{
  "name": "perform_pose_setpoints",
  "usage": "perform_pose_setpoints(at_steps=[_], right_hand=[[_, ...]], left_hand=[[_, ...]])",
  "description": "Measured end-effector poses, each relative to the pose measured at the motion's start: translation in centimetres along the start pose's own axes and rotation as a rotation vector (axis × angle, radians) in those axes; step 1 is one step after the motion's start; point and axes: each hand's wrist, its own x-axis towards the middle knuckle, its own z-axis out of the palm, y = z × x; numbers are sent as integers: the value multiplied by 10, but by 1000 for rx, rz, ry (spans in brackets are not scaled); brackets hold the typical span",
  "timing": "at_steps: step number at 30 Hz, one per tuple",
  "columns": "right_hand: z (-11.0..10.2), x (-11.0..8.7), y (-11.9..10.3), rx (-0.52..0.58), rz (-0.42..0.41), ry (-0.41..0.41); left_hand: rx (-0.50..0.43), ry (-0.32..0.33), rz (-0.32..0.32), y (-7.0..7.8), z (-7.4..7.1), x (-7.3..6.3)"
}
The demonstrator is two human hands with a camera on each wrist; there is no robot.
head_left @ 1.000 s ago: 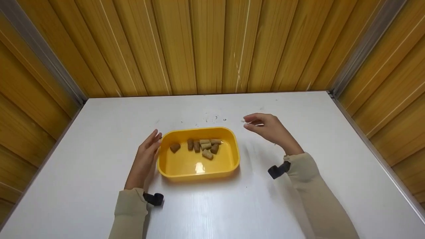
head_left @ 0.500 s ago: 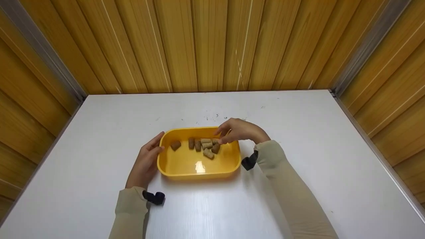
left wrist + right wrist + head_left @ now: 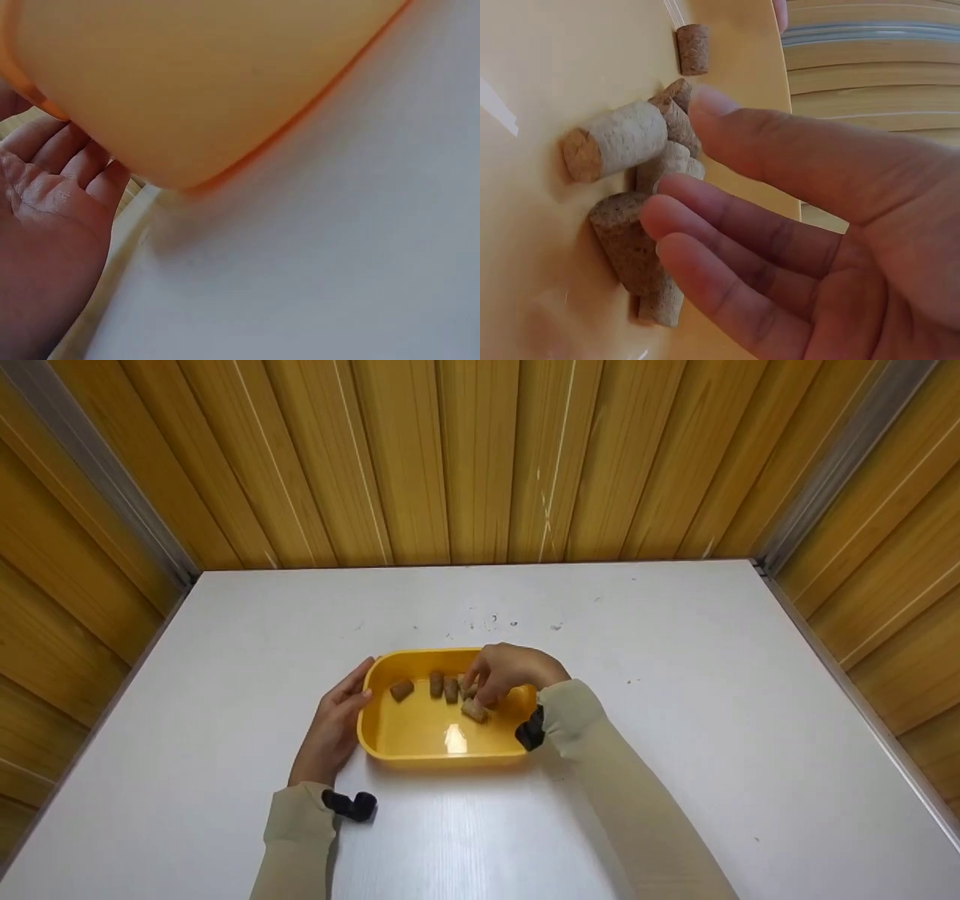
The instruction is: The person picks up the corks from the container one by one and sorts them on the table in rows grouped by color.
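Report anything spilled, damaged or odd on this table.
Dark specks mark the tabletop beyond the yellow tray; they look odd against its plain white, though whether they are chips or dirt I can't tell. Nothing looks spilled: all the visible corks lie inside the tray.

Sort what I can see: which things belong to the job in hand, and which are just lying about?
Likely in the job: yellow tray, corks in it, left hand at its side, right hand over the corks.
Likely incidental: dark specks on the white table, paneled wall behind.
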Motion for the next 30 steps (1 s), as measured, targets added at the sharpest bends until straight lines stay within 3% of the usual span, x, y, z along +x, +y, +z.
perform_pose_setpoints(at_steps=[10, 17, 30], right_hand=[[7, 7, -11, -84, 55, 2], [12, 10, -9, -210, -6, -2], [17, 10, -8, -178, -67, -16]], left_hand=[[13, -25, 0, -2, 0, -1], [3, -30, 18, -4, 0, 0], [13, -13, -1, 0, 0, -2]])
